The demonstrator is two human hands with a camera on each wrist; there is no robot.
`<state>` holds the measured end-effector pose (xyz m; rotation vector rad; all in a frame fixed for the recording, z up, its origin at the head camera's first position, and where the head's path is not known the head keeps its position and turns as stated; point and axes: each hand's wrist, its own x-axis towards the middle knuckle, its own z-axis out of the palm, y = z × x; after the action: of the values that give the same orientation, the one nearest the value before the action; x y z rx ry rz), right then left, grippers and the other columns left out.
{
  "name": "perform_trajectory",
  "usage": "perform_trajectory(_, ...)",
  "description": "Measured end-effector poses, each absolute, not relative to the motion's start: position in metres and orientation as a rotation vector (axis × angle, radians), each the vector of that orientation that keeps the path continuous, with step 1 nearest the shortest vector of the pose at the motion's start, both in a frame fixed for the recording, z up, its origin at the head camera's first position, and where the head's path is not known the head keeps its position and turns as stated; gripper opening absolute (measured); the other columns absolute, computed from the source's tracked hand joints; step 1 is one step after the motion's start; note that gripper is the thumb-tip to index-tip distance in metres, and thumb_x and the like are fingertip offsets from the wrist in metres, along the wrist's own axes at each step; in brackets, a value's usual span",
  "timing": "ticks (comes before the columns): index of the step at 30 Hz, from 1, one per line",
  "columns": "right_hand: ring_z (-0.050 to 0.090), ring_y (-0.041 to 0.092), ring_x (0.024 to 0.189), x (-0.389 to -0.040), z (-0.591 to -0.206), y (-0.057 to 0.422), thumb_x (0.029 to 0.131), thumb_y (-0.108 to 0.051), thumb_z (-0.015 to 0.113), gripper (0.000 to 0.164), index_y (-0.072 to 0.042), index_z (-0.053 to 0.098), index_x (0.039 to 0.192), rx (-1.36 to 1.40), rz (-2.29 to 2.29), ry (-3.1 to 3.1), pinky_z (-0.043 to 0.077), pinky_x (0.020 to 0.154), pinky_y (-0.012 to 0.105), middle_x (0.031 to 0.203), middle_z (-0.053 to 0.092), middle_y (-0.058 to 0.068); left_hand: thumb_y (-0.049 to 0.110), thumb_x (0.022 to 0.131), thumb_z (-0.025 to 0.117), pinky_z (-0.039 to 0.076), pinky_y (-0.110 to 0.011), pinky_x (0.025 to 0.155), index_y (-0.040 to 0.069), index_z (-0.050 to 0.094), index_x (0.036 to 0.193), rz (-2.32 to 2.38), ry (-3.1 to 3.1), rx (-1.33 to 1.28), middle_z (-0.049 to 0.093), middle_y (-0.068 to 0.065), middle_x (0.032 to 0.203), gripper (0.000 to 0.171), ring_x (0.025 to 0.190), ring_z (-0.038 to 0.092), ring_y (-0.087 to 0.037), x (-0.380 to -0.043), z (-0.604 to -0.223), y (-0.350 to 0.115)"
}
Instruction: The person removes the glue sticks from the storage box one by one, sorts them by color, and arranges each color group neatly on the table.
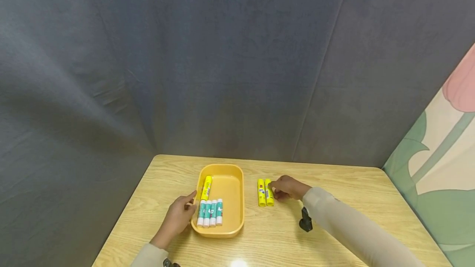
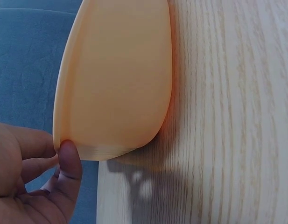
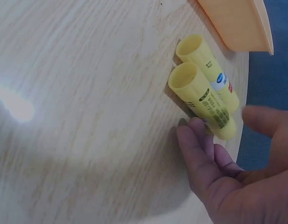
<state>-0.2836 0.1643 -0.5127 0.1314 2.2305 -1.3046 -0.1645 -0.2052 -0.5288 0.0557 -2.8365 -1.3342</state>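
A yellow plastic tray point(image 1: 233, 201) stands on the table, and my left hand point(image 1: 179, 214) pinches its left rim between thumb and fingers. Inside, a yellow glue stick point(image 1: 206, 188) lies above a row of several teal glue sticks with white ends point(image 1: 210, 213). To the right of the tray, two more yellow glue sticks lie side by side: a left one point(image 1: 261, 193) and a right one point(image 1: 269, 193). My right hand point(image 1: 287, 187) is at the right one. In the right wrist view its fingertips point(image 3: 196, 125) are right at that stick's side, while the thumb point(image 3: 258, 120) stands apart from it.
The light wooden table point(image 1: 334, 234) ends at a dark grey curtain point(image 1: 237, 73) behind it. A flower-patterned cloth point(image 1: 445, 168) hangs along the right side. Past the tray's left side the table edge runs close by.
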Motion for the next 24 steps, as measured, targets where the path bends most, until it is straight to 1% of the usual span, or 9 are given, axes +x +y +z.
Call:
perform_trajectory(3, 0.063, 0.029, 0.081, -0.285, -0.509, 0.164, 0.100, -0.026, 0.053, 0.045, 0.011, 0.043, 0.121, 0.119, -1.315, 2.239, 0.056, 0.079, 0.041, 0.101, 0.058, 0.025, 0.007, 0.095, 0.061, 0.050, -0.023, 0.062, 0.006, 0.049, 0.143, -1.331, -2.837, 0.066, 0.058, -0.009, 0.114, 0.049, 0.086, 0.055, -0.015, -0.164, -0.529, -0.205)
perform_trajectory(5, 0.063, 0.032, 0.086, -0.287, -0.505, 0.164, 0.102, -0.028, 0.050, 0.050, 0.013, 0.039, 0.127, 0.112, -1.332, 2.238, 0.055, 0.081, 0.042, 0.106, 0.056, 0.027, 0.007, 0.095, 0.061, 0.050, -0.023, 0.061, 0.006, 0.049, 0.143, -1.333, -2.832, 0.056, 0.058, -0.009, 0.114, 0.049, 0.086, 0.055, -0.015, -0.164, -0.529, -0.205)
perform_trajectory(8, 0.062, 0.035, 0.095, -0.292, -0.499, 0.165, 0.103, -0.029, 0.048, 0.058, 0.016, 0.032, 0.135, 0.102, -1.351, 2.229, 0.053, 0.086, 0.044, 0.118, 0.051, 0.032, 0.006, 0.095, 0.061, 0.050, -0.023, 0.059, 0.004, 0.048, 0.143, -1.344, -2.826, 0.039, 0.058, -0.011, 0.114, 0.049, 0.084, 0.054, -0.015, -0.163, -0.528, -0.205)
perform_trajectory(12, 0.059, 0.038, 0.106, -0.297, -0.487, 0.165, 0.103, -0.029, 0.046, 0.064, 0.015, 0.021, 0.143, 0.095, -1.391, 2.208, 0.049, 0.094, 0.047, 0.127, 0.046, 0.034, 0.006, 0.095, 0.061, 0.049, -0.024, 0.056, 0.004, 0.048, 0.143, -1.360, -2.823, 0.044, 0.057, -0.011, 0.114, 0.049, 0.082, 0.054, -0.015, -0.162, -0.527, -0.205)
perform_trajectory(14, 0.059, 0.038, 0.107, -0.298, -0.481, 0.165, 0.103, -0.029, 0.046, 0.064, 0.015, 0.021, 0.143, 0.074, -1.405, 2.203, 0.048, 0.095, 0.047, 0.129, 0.045, 0.034, 0.006, 0.096, 0.060, 0.049, -0.024, 0.056, 0.004, 0.048, 0.143, -1.358, -2.825, 0.048, 0.057, -0.011, 0.114, 0.049, 0.081, 0.054, -0.015, -0.162, -0.527, -0.205)
perform_trajectory(17, 0.060, 0.034, 0.105, -0.298, -0.472, 0.162, 0.102, -0.028, 0.047, 0.062, 0.016, 0.027, 0.141, 0.027, -1.427, 2.204, 0.049, 0.095, 0.043, 0.130, 0.045, 0.034, 0.006, 0.096, 0.061, 0.049, -0.024, 0.056, 0.004, 0.048, 0.143, -1.353, -2.831, 0.051, 0.057, -0.010, 0.114, 0.049, 0.082, 0.053, -0.015, -0.161, -0.527, -0.205)
perform_trajectory(20, 0.060, 0.033, 0.107, -0.298, -0.468, 0.158, 0.102, -0.026, 0.048, 0.058, 0.017, 0.034, 0.139, -0.018, -1.475, 2.197, 0.048, 0.097, 0.043, 0.132, 0.045, 0.035, 0.006, 0.096, 0.060, 0.049, -0.024, 0.057, 0.004, 0.048, 0.143, -1.346, -2.837, 0.045, 0.057, -0.010, 0.113, 0.049, 0.082, 0.053, -0.015, -0.162, -0.526, -0.205)
perform_trajectory(24, 0.056, 0.039, 0.115, -0.300, -0.468, 0.150, 0.101, -0.020, 0.051, 0.054, 0.018, 0.038, 0.137, -0.050, -1.549, 2.165, 0.043, 0.101, 0.047, 0.134, 0.046, 0.035, 0.007, 0.096, 0.060, 0.048, -0.024, 0.057, 0.004, 0.048, 0.143, -1.343, -2.836, 0.040, 0.057, -0.010, 0.113, 0.048, 0.082, 0.053, -0.015, -0.162, -0.525, -0.204)
